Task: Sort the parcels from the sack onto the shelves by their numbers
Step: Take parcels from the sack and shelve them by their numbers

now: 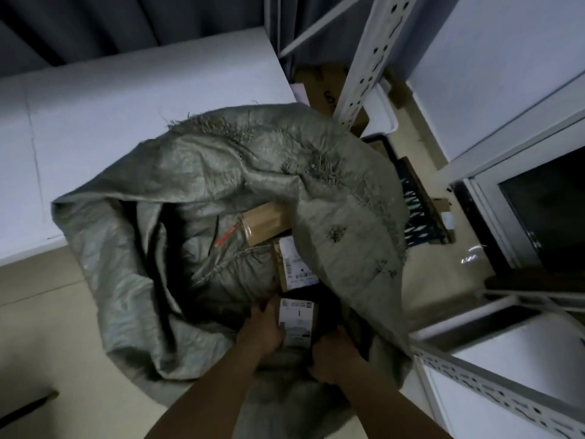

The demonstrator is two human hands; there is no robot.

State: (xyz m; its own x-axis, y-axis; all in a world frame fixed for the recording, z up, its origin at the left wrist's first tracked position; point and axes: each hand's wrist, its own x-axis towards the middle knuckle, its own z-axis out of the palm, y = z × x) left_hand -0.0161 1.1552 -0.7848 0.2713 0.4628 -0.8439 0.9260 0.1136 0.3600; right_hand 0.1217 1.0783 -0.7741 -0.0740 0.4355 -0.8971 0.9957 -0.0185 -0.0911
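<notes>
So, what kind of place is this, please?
Probably a parcel storeroom or pickup point: a woven sack holds labelled parcels, slotted metal shelving stands close by, and more boxes lie on the floor.

The sack point(202, 172) was coarse woven plastic, frayed; inside it lay a matt cardboard parcel point(266, 221) with glossy tape.

Single head view looks steeply down, close over the sack point(196, 191).
</notes>
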